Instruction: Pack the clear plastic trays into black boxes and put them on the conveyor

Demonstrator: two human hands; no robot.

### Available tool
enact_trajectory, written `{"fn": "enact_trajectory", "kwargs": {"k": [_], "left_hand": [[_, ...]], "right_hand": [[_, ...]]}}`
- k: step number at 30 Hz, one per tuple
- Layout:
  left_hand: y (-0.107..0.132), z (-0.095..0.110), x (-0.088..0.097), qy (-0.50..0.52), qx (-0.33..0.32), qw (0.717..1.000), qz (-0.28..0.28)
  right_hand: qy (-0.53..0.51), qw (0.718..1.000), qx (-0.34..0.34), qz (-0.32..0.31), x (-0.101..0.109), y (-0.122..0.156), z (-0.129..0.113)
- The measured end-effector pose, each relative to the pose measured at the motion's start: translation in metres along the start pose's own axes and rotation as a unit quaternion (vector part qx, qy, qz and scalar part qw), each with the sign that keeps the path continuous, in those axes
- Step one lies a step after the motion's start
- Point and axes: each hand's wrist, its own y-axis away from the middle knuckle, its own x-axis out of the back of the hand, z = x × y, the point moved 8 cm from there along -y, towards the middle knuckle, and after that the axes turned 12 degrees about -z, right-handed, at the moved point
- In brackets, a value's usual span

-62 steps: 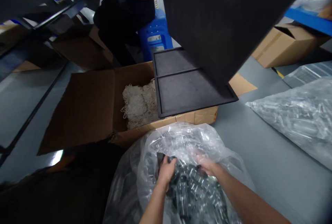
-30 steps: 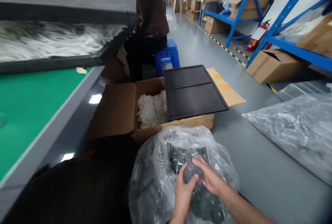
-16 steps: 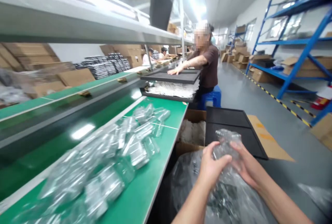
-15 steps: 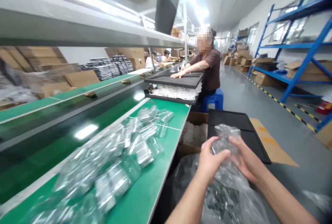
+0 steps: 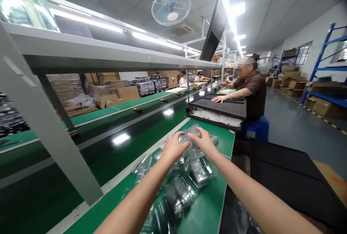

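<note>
Both my hands reach out over a green conveyor belt point(image 5: 207, 208). Between my left hand point(image 5: 175, 148) and my right hand point(image 5: 203, 143), a clear plastic blister tray point(image 5: 193, 136) is gripped by the fingertips of each. Just below them, a loose pile of similar clear blister trays point(image 5: 184, 187) lies on the belt. Some of the pile looks dark where the belt and shadow show through it.
A seated co-worker point(image 5: 252, 98) rests a hand on a black tray point(image 5: 217, 105) stacked over white netting. A black tray point(image 5: 287, 180) lies at lower right. A white steel post point(image 5: 46, 118) stands at left, under a long shelf point(image 5: 81, 50).
My view has swung up and left from the bag and floor box to the belt. My hands have moved out of the plastic bag and now hold the clear tray above the pile.
</note>
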Motion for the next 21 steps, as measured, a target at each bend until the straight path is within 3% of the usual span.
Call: {"fn": "enact_trajectory", "kwargs": {"k": [3,6,14,18,21], "left_hand": [[0.002,-0.017,0.012,-0.067,0.001,0.998,-0.002],[0.009,-0.029,0.014,-0.105,0.003,0.994,-0.014],[0.038,-0.041,0.020,-0.112,-0.008,0.993,-0.030],[0.048,-0.050,0.047,-0.113,-0.004,0.994,-0.004],[0.054,-0.071,0.079,-0.129,0.021,0.991,0.022]], "right_hand": [[0.146,0.989,0.007,0.007,-0.009,-0.008,0.014],[0.259,0.966,0.004,-0.026,-0.016,-0.011,0.026],[0.420,0.893,-0.049,-0.155,-0.031,-0.020,0.031],[0.472,0.856,-0.075,-0.197,-0.034,-0.023,0.018],[0.505,0.837,-0.059,-0.201,-0.037,-0.024,0.003]]}}
